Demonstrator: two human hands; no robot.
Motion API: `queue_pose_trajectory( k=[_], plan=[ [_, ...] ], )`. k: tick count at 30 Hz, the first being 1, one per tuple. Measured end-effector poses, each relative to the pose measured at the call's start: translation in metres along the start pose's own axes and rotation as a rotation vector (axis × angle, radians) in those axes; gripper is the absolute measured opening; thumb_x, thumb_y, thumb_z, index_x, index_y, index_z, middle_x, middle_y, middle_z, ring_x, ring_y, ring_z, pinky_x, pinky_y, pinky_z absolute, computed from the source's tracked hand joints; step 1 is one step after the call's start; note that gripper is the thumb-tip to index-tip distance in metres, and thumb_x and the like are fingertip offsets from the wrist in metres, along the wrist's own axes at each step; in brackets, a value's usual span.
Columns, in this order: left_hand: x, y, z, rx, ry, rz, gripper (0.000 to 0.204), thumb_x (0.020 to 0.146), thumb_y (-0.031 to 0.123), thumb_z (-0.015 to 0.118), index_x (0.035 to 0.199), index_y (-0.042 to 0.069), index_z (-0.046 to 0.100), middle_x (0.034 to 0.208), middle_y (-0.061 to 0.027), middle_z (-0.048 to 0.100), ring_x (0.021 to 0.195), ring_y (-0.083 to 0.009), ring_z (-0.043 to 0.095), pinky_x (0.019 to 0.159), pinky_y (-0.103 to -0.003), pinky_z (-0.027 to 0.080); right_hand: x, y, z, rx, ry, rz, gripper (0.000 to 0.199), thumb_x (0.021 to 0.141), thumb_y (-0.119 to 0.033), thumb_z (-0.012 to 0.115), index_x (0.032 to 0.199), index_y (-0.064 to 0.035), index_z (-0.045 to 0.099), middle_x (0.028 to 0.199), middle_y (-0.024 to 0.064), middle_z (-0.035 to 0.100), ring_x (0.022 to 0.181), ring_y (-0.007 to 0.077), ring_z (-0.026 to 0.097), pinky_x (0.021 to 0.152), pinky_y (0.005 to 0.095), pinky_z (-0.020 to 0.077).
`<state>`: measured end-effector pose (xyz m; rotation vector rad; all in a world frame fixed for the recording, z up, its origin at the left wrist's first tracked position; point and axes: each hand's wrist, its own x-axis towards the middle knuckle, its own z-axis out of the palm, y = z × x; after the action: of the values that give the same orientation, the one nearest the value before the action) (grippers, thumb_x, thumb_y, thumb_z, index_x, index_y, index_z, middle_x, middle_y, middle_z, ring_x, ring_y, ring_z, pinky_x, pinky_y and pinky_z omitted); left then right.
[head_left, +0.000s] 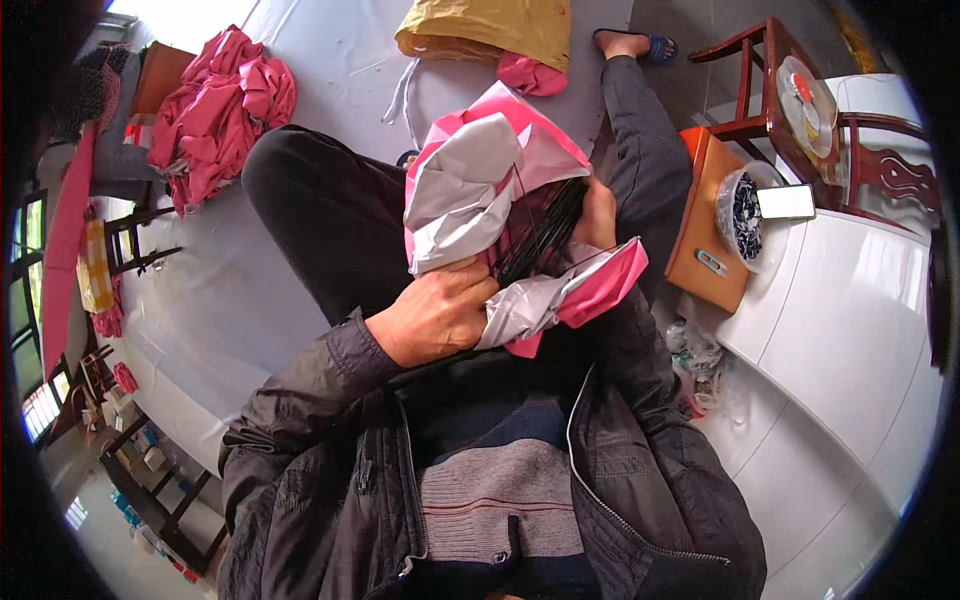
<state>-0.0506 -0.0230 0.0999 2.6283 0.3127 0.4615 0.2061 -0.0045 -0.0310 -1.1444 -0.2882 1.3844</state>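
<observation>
Over my lap is an umbrella cover point(465, 195) of crumpled fabric, pink on one side and silver-grey on the other. A bundle of thin black umbrella ribs point(545, 235) slants through its folds. My left hand point(437, 312) is closed, its fingers pinching the gathered fabric beside the lower end of the ribs. On the other side, my right hand point(598, 215) wraps the rib bundle from behind, partly hidden by ribs and cloth. A loose flap of pink and grey fabric point(575, 293) hangs below the right hand.
A brown box point(708, 215) at my right carries a teal tool point(712, 263) and a clear bowl point(738, 240) of small dark pieces. Beyond stands a wooden chair point(770, 75) with a plastic tray point(825, 140). Pink fabric point(222, 105) is heaped far left; a yellow sack point(500, 25) lies ahead.
</observation>
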Motion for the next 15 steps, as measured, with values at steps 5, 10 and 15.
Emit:
queue_pose_trajectory(
  k=[5,10,15],
  plan=[
    [0.002,-0.001,0.002,-0.005,0.008,0.007,0.021,0.060,0.023,0.065,0.056,0.007,0.053,0.083,-0.0105,0.053,0.083,-0.0283,0.056,0.072,-0.040,0.049,0.001,-0.013,0.011,0.108,0.183,0.287,0.031,0.099,-0.027,0.056,0.110,-0.0016,0.071,0.092,0.0066,0.073,0.079,0.0209,0.070,0.074,0.0347,0.0569],
    [0.002,0.000,-0.003,0.022,0.007,0.005,0.021,0.059,0.023,0.064,0.053,0.007,0.052,0.083,-0.0099,0.053,0.083,-0.0278,0.056,0.073,-0.040,0.049,0.002,-0.008,0.019,0.127,0.247,0.248,0.036,0.100,-0.032,0.056,0.111,-0.0006,0.070,0.095,0.0090,0.074,0.082,0.0236,0.072,0.078,0.0383,0.0590],
    [0.005,0.001,-0.004,0.042,0.000,0.020,0.021,0.058,0.022,0.064,0.052,0.006,0.051,0.082,-0.0099,0.053,0.083,-0.0275,0.056,0.073,-0.040,0.049,0.036,0.027,-0.031,0.146,0.194,0.244,0.042,0.101,-0.038,0.056,0.111,0.0012,0.069,0.101,0.0126,0.074,0.089,0.0303,0.073,0.081,0.0442,0.0587]
  ],
)
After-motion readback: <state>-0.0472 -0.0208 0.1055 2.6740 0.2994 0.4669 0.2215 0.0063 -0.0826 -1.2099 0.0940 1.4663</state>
